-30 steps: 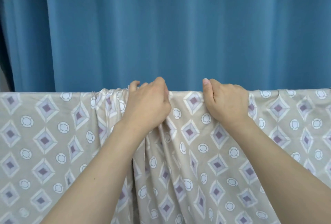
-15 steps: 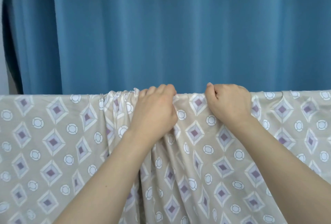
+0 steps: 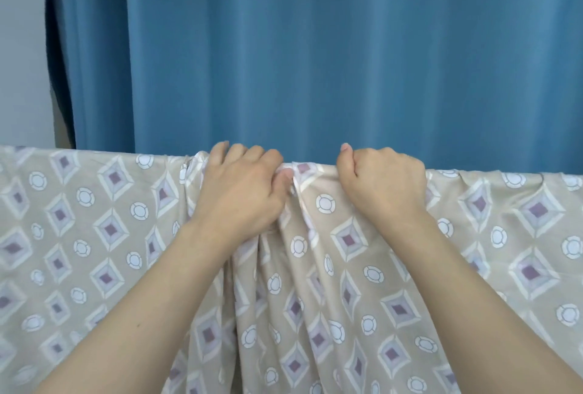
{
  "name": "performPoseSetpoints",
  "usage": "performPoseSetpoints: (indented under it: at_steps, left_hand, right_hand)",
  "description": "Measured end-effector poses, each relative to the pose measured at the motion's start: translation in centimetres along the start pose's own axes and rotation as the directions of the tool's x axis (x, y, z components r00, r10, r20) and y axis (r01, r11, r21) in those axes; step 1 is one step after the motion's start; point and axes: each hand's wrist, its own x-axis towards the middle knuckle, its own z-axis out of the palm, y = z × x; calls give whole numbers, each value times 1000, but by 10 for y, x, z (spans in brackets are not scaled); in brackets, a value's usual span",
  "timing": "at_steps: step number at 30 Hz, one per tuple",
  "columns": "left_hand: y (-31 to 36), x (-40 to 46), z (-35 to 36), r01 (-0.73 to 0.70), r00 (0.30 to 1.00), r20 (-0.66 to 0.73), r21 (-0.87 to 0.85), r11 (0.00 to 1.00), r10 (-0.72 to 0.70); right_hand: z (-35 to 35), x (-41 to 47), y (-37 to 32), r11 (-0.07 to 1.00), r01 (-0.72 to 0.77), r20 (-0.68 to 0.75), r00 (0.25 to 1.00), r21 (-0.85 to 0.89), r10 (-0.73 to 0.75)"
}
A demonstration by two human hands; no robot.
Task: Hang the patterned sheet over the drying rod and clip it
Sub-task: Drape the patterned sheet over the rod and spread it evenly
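Along the top fold, both hands' grip, left hand and right hand, clutches the patterned sheet.

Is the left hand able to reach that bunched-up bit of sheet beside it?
Probably yes: the left hand already grips the patterned sheet at its top edge, and the gathers lie right beside it, uncovered.

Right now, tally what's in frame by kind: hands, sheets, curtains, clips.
Hands: 2, left hand and right hand, both gripping the sheet's top edge
Patterned sheet: 1
Blue curtain: 1
Clips: 0 visible
Total: 4
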Motion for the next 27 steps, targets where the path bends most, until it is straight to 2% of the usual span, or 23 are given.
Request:
performPoseSetpoints:
  at_steps: [3,7,9,13,15,16,18,19,20,22,24,27]
  left_hand:
    - [-20,-3,-2,117,993,-15,-9,993,-117]
    - [-28,-5,0,89,994,-57,-2,996,-89]
    - [-27,-1,1,120,992,-45,12,993,-120]
    - [-23,-2,6,100,992,-75,3,995,-100]
    - [-27,-2,4,58,996,-61,-118,991,-66]
    - [-34,-1,1,37,998,-32,-276,960,-47]
    - [-58,4,-13,70,997,67,-653,754,-34]
    - [-73,6,-18,93,996,79,-742,664,-51]
    - [-89,7,-20,97,995,60,-744,661,-78]
    - [-118,5,-14,89,994,-6,-579,811,-114]
    - [-137,0,-1,37,997,-52,-418,908,-65]
    - [-148,-8,13,-96,988,-147,-388,917,41]
  right_hand:
    - [2,0,6,1000,-7,5,1000,-15,7]
    - [-1,1,11,999,-35,46,998,19,34]
    - [-5,3,1,998,-23,86,996,54,18]
    - [-10,5,-43,967,52,75,995,249,-72]
    - [-8,8,-65,949,29,79,995,313,-57]
    - [-3,10,-72,957,21,79,996,288,-45]
    - [9,9,-81,993,35,13,999,116,-37]
    - [15,6,-83,999,40,-48,998,30,-39]
    - [18,2,-84,1000,22,-95,995,-17,-24]
    - [22,-1,-89,998,-35,-171,985,-51,25]
    - [27,-1,-92,996,-73,-189,980,-57,61]
    - [33,0,-93,991,-102,-207,975,-86,82]
